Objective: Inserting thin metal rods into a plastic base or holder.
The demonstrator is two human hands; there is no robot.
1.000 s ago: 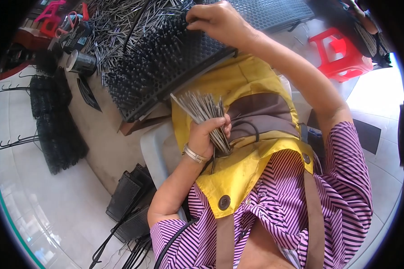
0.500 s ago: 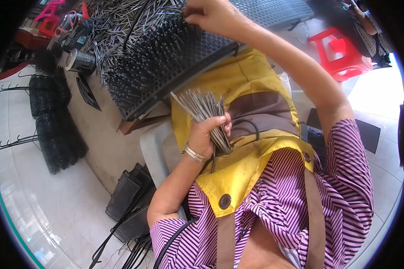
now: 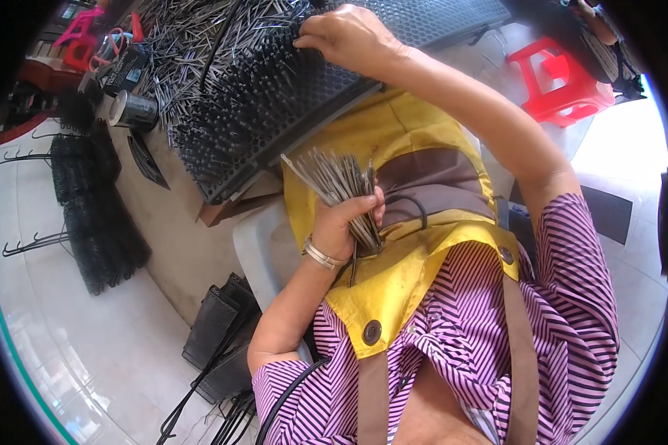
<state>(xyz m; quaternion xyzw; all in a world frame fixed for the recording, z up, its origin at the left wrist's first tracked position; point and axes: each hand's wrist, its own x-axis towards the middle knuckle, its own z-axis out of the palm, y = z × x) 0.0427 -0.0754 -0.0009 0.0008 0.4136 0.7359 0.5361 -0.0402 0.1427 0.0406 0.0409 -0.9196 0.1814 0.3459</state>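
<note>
My left hand [image 3: 346, 215], with a white bracelet at its wrist, is wrapped round a bundle of thin grey metal rods [image 3: 334, 176] above my lap. Their upper ends fan out toward the perforated tray. Over that black perforated tray [image 3: 364, 81], my right hand [image 3: 349, 43] is pinched, its fingertips beside the standing rods; what is between them, if anything, is too small to tell. Many dark rods [image 3: 237, 111] stand upright in the holes on the left part of the tray. The holes farther right show no rods.
A heap of loose rods [image 3: 193, 37] lies behind the tray. Left of it stand a metal can [image 3: 133, 110] and a dark box [image 3: 126, 70]. Black mesh pieces hang at the left [image 3: 100, 215]. A red plastic stool [image 3: 560, 85] stands at the right.
My right hand has come a little nearer and down along the tray, its fingers still pinched. The left hand keeps its bundle in place. The view has shifted slightly.
</note>
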